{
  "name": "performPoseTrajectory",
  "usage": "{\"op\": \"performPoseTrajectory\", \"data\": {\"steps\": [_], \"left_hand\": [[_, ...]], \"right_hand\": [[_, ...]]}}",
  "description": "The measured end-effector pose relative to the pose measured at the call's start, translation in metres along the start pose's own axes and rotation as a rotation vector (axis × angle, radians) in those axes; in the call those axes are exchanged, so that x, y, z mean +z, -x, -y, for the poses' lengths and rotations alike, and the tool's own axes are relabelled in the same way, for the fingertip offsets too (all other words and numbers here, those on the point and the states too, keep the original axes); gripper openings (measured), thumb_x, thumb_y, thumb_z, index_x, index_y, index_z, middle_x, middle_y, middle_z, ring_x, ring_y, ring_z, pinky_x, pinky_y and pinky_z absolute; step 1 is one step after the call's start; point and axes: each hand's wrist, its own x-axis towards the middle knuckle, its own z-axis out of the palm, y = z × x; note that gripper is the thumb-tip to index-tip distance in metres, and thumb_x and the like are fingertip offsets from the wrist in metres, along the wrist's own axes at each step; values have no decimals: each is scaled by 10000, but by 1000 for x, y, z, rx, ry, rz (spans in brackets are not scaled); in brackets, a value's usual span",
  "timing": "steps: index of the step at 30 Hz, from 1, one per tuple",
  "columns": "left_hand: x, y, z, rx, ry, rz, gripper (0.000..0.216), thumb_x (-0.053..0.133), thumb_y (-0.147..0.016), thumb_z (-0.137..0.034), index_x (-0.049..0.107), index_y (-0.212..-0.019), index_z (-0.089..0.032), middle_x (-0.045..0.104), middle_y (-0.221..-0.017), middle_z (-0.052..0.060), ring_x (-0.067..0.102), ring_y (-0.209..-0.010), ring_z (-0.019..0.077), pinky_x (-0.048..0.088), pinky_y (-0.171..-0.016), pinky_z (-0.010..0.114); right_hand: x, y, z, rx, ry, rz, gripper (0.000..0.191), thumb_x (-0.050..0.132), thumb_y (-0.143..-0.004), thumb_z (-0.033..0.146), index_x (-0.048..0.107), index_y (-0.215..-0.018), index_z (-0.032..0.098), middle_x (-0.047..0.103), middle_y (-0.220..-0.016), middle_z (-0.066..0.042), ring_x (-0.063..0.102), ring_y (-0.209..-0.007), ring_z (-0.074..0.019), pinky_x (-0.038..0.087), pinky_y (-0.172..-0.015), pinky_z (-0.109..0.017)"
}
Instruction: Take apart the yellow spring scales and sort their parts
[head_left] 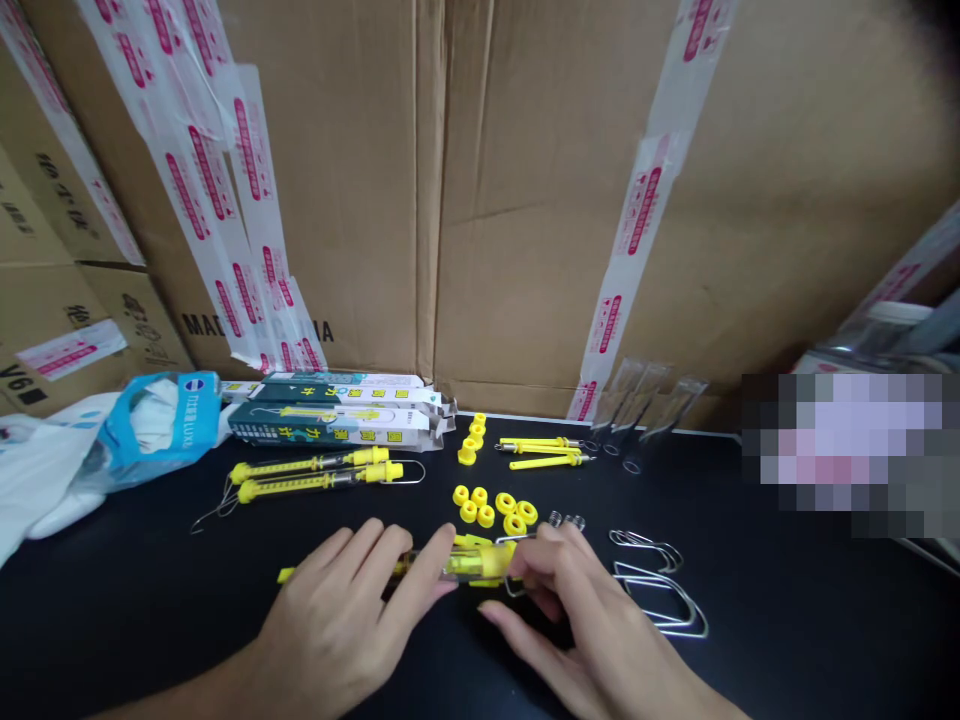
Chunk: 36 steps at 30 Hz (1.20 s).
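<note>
Fingers wrapped round it, my left hand [337, 600] grips a yellow spring scale [491, 562] with a clear tube, lying sideways above the black table. At its right end is a yellow cap with a metal wire loop [512, 588]. My right hand [585, 610] pinches this loop, thumb held apart below. Part of the tube is hidden under my left fingers. Just beyond lie small yellow caps [469, 512], yellow rings [515, 524] and small springs [574, 522]. Right of my right hand rest loose wire loops [667, 600] and thinner wire hooks [649, 545].
Two whole spring scales [300, 484] lie at left, before printed boxes [330, 425]. Yellow inner rods [544, 462] and clear tubes [637, 445] sit toward the back. A blue tissue pack [161, 430] is far left. Tall cardboard [525, 220] closes off the rear.
</note>
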Motion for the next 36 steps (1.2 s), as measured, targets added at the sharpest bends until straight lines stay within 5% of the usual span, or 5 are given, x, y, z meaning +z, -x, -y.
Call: {"op": "performPoseTrajectory", "data": {"steps": [12, 16, 24, 29, 36], "left_hand": [[0, 2, 3, 37, -66, 53, 247, 451, -1039, -157, 639, -1189, -100, 719, -888, 85, 666, -743, 241, 446, -699, 380], [-3, 3, 2, 43, -42, 37, 281, 399, -1019, -78, 640, -1162, -100, 724, -912, 108, 690, -802, 263, 484, -723, 390], [-5, -1, 1, 107, -5, 11, 303, 392, -995, -31, 659, -1096, -133, 741, -911, 89, 691, -775, 238, 472, -714, 376], [-1, 4, 0, 131, 32, 18, 330, 369, -1012, -54, 675, -1119, -118, 739, -965, 102, 681, -826, 247, 444, -775, 405], [-4, 11, -1, 154, 73, 23, 375, 316, -1035, -104, 679, -1128, -116, 738, -969, 103, 671, -856, 248, 449, -797, 381]], "right_hand": [[-4, 5, -1, -64, 278, -143, 379, 512, -976, 73, 496, -1351, 121, 660, -1138, -156, 630, -961, -245, 585, -782, -371], [-6, 1, 0, -62, 369, -109, 249, 578, -971, 197, 592, -1206, 115, 680, -1032, -152, 596, -850, -258, 595, -673, -399], [-8, -7, 5, -179, 403, -164, 87, 544, -997, 189, 589, -991, 115, 700, -846, -109, 627, -851, -245, 559, -740, -397], [-2, 4, 1, -209, 648, -174, 179, 513, -1012, 214, 672, -1065, 151, 740, -1026, -127, 666, -952, -288, 543, -823, -450], [-4, 3, 6, -266, 552, -84, 313, 386, -996, 43, 684, -920, 106, 734, -825, -92, 695, -796, -238, 576, -749, -352]]}}
